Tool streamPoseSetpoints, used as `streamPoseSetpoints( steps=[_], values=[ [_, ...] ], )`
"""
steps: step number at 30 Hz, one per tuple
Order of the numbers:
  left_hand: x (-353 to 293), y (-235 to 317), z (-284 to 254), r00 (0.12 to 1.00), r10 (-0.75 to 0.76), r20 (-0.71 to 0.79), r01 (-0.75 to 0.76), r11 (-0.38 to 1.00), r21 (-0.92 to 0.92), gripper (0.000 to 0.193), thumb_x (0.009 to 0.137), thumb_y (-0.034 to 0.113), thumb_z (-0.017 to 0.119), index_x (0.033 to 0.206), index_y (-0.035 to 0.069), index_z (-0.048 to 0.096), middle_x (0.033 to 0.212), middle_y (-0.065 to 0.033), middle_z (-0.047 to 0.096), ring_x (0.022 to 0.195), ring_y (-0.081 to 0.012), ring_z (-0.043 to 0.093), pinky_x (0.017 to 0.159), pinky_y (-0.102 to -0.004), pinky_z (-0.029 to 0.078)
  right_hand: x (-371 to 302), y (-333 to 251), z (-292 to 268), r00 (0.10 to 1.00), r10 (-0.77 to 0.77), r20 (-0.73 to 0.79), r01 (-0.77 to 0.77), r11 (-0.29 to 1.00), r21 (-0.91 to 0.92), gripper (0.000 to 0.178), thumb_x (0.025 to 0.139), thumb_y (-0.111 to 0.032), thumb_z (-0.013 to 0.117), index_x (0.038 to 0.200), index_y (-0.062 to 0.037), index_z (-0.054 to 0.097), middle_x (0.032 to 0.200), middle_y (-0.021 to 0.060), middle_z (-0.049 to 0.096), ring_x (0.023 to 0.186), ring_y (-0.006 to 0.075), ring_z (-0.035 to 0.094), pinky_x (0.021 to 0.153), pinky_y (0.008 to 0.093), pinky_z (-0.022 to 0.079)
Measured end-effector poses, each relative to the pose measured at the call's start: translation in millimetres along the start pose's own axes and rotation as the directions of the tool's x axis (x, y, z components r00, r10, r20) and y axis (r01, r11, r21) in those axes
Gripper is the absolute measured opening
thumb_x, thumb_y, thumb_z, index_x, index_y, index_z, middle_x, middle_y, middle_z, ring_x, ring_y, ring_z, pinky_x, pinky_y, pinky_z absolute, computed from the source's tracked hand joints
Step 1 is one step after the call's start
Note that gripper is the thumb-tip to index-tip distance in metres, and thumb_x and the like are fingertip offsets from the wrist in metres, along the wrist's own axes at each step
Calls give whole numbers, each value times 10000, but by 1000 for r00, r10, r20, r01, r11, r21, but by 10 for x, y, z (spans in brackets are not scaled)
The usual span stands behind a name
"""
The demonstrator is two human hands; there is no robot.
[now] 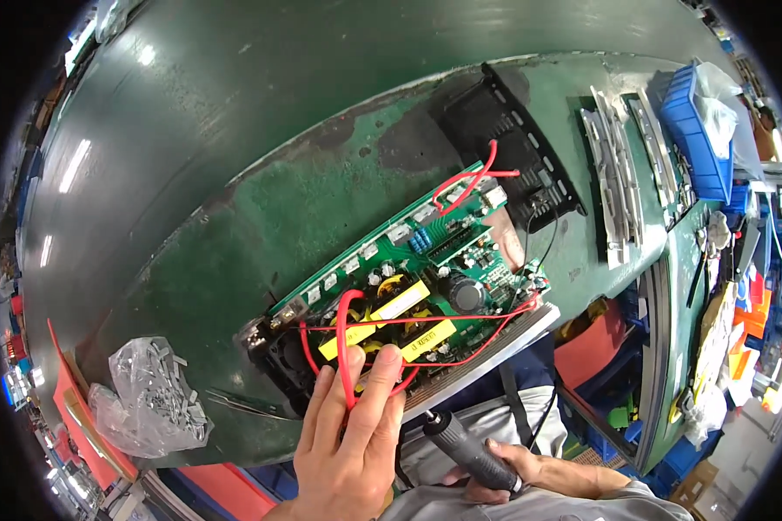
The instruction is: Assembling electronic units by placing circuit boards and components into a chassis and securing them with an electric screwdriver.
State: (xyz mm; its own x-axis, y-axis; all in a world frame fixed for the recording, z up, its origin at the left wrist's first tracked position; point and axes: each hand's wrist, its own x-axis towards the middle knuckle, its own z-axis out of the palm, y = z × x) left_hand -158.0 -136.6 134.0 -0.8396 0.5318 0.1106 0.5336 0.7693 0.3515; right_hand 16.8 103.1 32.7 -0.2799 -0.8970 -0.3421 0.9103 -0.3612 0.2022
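A green circuit board [382, 252] lies slantwise on the bench, with yellow-wrapped transformers [400, 300], a black round capacitor [466, 293] and red wires [345, 330]. Along its near side runs a ribbed metal heat sink [495, 352]. Fingers stretched out, my left hand [347, 443] rests at the board's near left, by the transformers and a thick red wire loop. My right hand [526, 464] grips a black electric screwdriver [473, 451], its tip pointing up-left towards the heat sink's edge. A black slotted end panel [517, 143] stands at the board's far right end.
A clear plastic bag of small metal pieces [161, 395] lies at the left, with tweezers [248, 405] beside it. On the right are long metal strips [613, 174] and a blue bin [695, 130]. A shiny green surface [235, 95] curves behind the work area.
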Motion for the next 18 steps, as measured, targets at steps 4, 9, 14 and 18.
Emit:
streamPoseSetpoints(
  steps=[4,9,14,18],
  values=[
    [-32,-32,-26,998,-35,50,38,997,-60,276,791,19,764,1058,-25,710,1377,-174,617,1288,-449,565,1045,-541,530,-266,-76,-22,887,-278,-370,14,815,-580,941,979,-779,370,1424,38,504,819,91,684,708,161,621,645,299,461],
    [-59,58,5,992,-77,-97,82,995,51,330,765,77,816,1077,31,722,1429,-177,580,1330,-426,533,1096,-605,459,-1011,-119,-386,600,-694,-397,-102,426,-899,893,979,-772,191,1070,-24,671,861,65,708,743,153,631,666,315,482],
    [230,375,58,990,-76,-122,83,995,50,257,863,207,818,1086,124,720,1434,-129,616,1418,-400,459,1184,-592,324,-891,-1035,603,283,-957,-55,122,92,-988,723,957,-589,540,1337,21,456,791,111,640,663,147,594,609,274,464],
    [453,372,87,986,-71,-152,86,992,91,102,935,159,728,1000,98,680,1435,-171,609,1391,-396,508,1187,-601,299,-754,-1589,1110,232,-935,-267,31,282,-959,732,920,-313,758,1462,25,400,1095,113,646,919,165,625,786,312,531]
  ],
)
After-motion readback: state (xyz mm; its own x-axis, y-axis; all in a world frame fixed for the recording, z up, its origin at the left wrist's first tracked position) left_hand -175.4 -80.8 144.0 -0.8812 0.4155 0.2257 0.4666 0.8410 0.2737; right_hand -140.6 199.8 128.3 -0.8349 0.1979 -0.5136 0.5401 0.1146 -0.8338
